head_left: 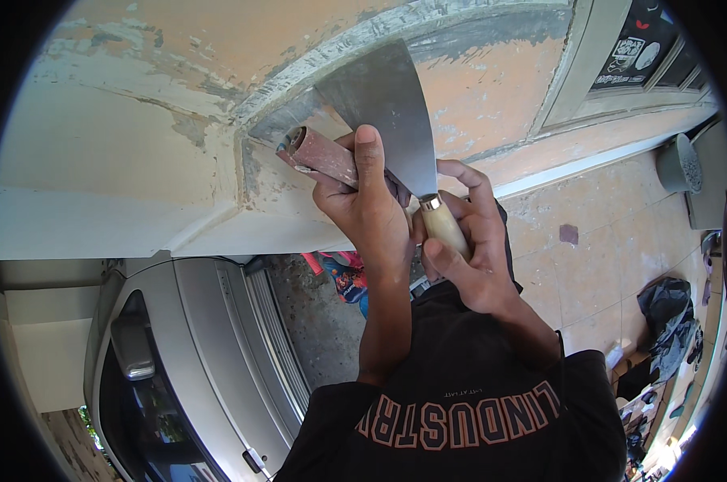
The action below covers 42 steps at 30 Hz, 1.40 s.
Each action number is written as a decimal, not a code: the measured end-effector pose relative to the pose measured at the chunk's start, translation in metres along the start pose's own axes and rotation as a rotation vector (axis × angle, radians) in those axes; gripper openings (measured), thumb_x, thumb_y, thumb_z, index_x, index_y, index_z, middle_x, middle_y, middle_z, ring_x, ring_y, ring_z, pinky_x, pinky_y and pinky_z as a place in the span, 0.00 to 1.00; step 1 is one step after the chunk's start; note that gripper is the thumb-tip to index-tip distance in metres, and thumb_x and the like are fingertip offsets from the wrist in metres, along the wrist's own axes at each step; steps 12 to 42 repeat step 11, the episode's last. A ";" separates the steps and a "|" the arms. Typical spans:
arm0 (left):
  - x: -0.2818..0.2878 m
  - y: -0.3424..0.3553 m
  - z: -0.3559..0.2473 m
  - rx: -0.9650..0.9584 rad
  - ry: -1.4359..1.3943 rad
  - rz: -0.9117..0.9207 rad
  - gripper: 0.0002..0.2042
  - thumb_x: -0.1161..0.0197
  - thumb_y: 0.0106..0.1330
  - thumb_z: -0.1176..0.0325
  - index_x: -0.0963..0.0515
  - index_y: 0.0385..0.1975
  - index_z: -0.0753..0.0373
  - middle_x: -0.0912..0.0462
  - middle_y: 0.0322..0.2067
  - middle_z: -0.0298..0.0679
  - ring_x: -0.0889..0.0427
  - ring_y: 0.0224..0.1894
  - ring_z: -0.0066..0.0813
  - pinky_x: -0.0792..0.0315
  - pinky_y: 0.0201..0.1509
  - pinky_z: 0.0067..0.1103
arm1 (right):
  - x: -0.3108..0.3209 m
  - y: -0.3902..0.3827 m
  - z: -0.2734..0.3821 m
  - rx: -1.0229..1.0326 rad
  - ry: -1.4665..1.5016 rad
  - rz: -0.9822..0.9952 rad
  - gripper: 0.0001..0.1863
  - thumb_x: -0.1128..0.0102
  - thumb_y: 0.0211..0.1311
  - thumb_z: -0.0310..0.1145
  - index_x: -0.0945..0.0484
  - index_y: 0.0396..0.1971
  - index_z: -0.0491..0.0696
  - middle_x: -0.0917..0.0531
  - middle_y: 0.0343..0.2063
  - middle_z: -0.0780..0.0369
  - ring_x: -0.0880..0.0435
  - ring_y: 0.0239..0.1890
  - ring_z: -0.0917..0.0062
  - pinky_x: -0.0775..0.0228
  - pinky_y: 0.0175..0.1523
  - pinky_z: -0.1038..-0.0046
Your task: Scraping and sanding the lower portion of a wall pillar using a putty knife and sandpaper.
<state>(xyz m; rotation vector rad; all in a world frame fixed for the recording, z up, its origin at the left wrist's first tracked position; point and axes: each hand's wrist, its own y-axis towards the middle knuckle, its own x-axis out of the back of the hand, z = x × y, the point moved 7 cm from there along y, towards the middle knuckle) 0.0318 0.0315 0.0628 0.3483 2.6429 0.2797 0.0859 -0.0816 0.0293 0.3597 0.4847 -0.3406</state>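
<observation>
My left hand (pixel 367 201) is closed around a curled piece of reddish-brown sandpaper (pixel 325 153), its thumb pointing up toward the wall. Just to the right, my right hand (pixel 480 249) grips a wide putty knife by its pale wooden handle (pixel 443 226), with the index finger raised beside the blade. The putty knife's broad grey metal blade (pixel 391 104) points up and slightly left in front of the wall. Its lower left edge is close to my left thumb and fingers; whether they touch cannot be told. What lies inside the sandpaper curl is mostly hidden.
Ahead stands a peach wall (pixel 492 96) with grey and white patches and a curved raised band. A silver car (pixel 211 345) is at the left. At the right are a grey bucket (pixel 680 165), a black plastic bag (pixel 667 309) and a small brown scrap (pixel 569 234) on floor tiles.
</observation>
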 end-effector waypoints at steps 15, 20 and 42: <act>-0.013 -0.008 -0.010 0.044 -0.027 0.046 0.07 0.35 0.65 0.69 0.25 0.33 0.65 0.24 0.27 0.35 0.26 0.29 0.18 0.30 0.34 0.15 | 0.004 -0.027 0.012 -0.138 -0.062 -0.053 0.51 0.32 0.58 0.39 0.60 0.71 0.43 0.36 0.55 0.55 0.30 0.54 0.72 0.33 0.54 0.72; -0.013 -0.008 -0.010 0.044 -0.027 0.046 0.07 0.35 0.65 0.69 0.25 0.33 0.65 0.24 0.27 0.35 0.26 0.29 0.18 0.30 0.34 0.15 | 0.004 -0.027 0.012 -0.138 -0.062 -0.053 0.51 0.32 0.58 0.39 0.60 0.71 0.43 0.36 0.55 0.55 0.30 0.54 0.72 0.33 0.54 0.72; -0.013 -0.008 -0.010 0.044 -0.027 0.046 0.07 0.35 0.65 0.69 0.25 0.33 0.65 0.24 0.27 0.35 0.26 0.29 0.18 0.30 0.34 0.15 | 0.004 -0.027 0.012 -0.138 -0.062 -0.053 0.51 0.32 0.58 0.39 0.60 0.71 0.43 0.36 0.55 0.55 0.30 0.54 0.72 0.33 0.54 0.72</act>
